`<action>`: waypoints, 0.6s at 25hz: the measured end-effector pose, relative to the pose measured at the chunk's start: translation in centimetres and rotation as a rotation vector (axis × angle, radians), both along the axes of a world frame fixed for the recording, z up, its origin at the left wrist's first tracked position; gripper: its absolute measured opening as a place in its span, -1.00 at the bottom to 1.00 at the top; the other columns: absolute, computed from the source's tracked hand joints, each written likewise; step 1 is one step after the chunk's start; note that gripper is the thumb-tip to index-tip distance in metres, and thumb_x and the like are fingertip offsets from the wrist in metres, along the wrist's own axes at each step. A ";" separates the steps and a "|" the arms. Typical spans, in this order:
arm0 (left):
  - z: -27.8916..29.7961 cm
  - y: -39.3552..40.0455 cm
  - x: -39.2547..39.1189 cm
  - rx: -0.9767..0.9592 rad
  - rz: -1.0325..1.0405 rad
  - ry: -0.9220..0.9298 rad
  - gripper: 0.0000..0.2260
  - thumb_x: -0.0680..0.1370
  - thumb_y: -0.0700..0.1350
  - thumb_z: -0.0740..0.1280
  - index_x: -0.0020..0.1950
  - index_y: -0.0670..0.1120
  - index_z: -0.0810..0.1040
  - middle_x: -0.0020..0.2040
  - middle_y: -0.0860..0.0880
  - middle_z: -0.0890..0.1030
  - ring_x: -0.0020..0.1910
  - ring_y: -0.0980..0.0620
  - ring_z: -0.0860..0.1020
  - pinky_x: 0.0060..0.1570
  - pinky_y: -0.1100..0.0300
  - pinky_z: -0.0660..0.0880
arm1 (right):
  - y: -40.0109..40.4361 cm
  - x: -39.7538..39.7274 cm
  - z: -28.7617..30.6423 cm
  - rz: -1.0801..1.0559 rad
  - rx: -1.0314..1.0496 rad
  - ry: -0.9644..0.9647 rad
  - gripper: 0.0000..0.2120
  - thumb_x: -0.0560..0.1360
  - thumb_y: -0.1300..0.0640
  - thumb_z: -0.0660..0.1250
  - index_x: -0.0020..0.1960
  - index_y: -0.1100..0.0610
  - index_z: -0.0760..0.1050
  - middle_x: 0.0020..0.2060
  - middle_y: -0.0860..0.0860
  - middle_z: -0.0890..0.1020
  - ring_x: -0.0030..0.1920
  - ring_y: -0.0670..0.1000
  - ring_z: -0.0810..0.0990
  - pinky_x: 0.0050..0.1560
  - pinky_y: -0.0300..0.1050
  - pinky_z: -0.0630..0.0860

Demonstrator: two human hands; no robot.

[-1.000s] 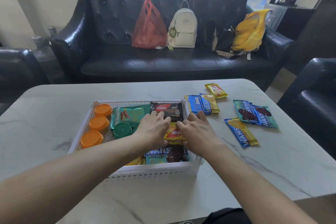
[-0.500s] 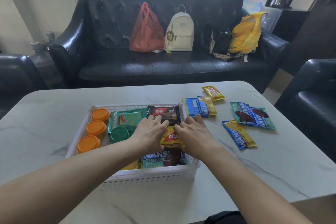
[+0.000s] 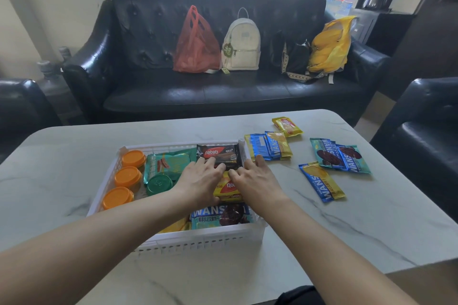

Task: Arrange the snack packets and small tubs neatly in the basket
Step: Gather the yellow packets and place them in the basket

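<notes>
Inside the white slotted plastic basket [image 3: 198,240], your left hand [image 3: 200,181] and right hand [image 3: 257,181] lie flat with fingers spread, gripping nothing, squaring the yellow-and-red foil wafer packet [image 3: 226,187] under the dark brown Nabati wafer packet [image 3: 219,156] at 12 o'clock. Judging by this, you're settling that column; next, reach for the blue-and-yellow foil packets [image 3: 270,147] at 2 o'clock on the white marble table [image 3: 347,230].

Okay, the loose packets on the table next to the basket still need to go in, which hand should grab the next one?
The right hand, probably. Its fingers already lie beside the basket's right wall, and every loose packet is on that side, the blue and yellow pair nearest. The left hand would have to cross over.
</notes>
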State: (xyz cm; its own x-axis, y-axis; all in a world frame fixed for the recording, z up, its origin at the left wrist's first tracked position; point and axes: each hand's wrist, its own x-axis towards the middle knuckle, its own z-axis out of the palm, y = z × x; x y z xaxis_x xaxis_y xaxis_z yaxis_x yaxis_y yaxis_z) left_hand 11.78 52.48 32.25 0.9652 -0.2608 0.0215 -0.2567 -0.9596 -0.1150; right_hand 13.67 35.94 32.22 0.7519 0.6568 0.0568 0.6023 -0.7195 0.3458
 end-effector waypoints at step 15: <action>2.3 -0.9 1.2 -0.094 -0.056 0.002 -0.27 0.36 0.28 0.44 0.40 -0.02 0.32 0.25 -0.07 0.45 0.18 -0.09 0.42 0.15 0.02 0.44 | -1.5 0.9 1.9 -0.013 0.247 0.103 -0.53 0.54 -0.10 0.24 0.40 0.02 0.32 0.14 0.02 0.55 0.21 0.13 0.44 0.29 0.15 0.21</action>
